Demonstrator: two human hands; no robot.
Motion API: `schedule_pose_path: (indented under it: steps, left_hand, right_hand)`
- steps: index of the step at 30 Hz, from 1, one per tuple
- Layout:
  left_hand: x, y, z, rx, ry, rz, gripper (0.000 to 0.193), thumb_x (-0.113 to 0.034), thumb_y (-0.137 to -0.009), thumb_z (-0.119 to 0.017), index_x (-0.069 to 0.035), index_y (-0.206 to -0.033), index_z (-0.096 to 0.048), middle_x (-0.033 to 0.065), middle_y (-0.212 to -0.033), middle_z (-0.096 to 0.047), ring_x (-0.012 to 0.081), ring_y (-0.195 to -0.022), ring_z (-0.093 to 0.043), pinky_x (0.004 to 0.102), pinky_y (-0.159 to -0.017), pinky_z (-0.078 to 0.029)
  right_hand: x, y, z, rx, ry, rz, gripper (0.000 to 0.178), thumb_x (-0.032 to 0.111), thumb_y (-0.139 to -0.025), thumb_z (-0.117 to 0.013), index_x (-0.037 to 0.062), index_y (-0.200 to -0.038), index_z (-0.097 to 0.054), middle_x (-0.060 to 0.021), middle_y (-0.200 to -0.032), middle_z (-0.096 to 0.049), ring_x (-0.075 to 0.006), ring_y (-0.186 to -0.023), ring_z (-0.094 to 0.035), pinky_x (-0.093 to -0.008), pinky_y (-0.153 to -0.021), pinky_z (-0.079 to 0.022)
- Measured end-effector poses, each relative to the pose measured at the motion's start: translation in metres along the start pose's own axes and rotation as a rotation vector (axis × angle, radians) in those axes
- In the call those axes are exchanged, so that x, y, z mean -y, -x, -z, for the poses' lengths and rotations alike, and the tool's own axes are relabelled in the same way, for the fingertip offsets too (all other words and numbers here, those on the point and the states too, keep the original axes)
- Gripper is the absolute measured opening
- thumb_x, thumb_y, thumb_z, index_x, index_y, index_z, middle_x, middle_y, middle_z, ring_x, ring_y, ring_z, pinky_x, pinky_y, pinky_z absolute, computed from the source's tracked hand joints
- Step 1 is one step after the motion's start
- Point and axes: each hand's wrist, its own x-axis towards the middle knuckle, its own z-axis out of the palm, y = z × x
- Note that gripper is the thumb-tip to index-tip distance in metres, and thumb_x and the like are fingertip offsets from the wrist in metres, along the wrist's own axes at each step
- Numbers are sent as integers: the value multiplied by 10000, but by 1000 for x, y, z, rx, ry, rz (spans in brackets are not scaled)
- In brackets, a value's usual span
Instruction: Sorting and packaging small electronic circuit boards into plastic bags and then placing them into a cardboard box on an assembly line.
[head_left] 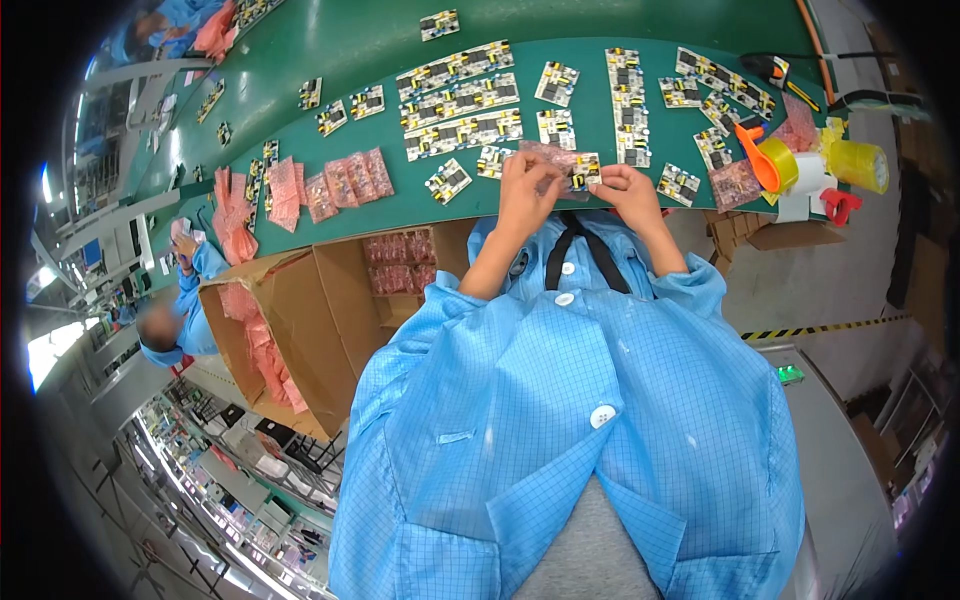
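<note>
Close to the table's near edge, a small circuit board (584, 172) with yellow and black parts is between my hands. A pink bubble-wrap bag (548, 153) lies against it, partly under my left fingers. My left hand (530, 188) is closed on the bag, its fingertips pinched together. With thumb and fingers, my right hand (630, 192) grips the board's right edge. How far the board sits inside the bag cannot be made out. Beside my left hand lies a loose circuit board (493, 161), and another loose board (679, 185) lies right of my right hand.
Joined board strips (460, 98) and several single boards cover the green table (560, 50). Wrapped boards (345, 180) lie to the left. A tape dispenser (768, 160) and yellow tape rolls (858, 165) stand right. Cardboard boxes (290, 320) stand below the edge; a co-worker (185, 310) is far left.
</note>
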Motion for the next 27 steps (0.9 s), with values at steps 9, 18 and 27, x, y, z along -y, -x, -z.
schedule_pose_path:
  steps: [9,18,27]
  left_hand:
    - [2,-8,37,-95,-61,101,105,-143,-673,-730,-133,-772,-698,158,-1361,-410,407,-1270,-290,484,-1052,-246]
    - [19,-26,92,-135,20,156,96,-180,-687,-731,-137,-771,-715,205,-1365,-416,407,-1268,-299,490,-1067,-230]
    - [47,-30,125,-176,127,224,91,-200,-684,-729,-158,-764,-732,202,-1349,-444,396,-1265,-326,484,-1054,-252]
  right_hand:
    - [34,-7,-33,87,36,-22,330,57,-778,-729,-31,-1056,-573,-91,-947,-693,-107,-831,-633,-220,-711,-489]
    - [68,-19,-86,148,0,26,318,32,-786,-711,-18,-1066,-568,-91,-943,-691,-104,-835,-638,-214,-694,-498]
    - [92,-31,-130,88,116,42,275,5,-792,-693,-8,-1042,-581,-70,-917,-693,-53,-742,-608,-178,-616,-466]
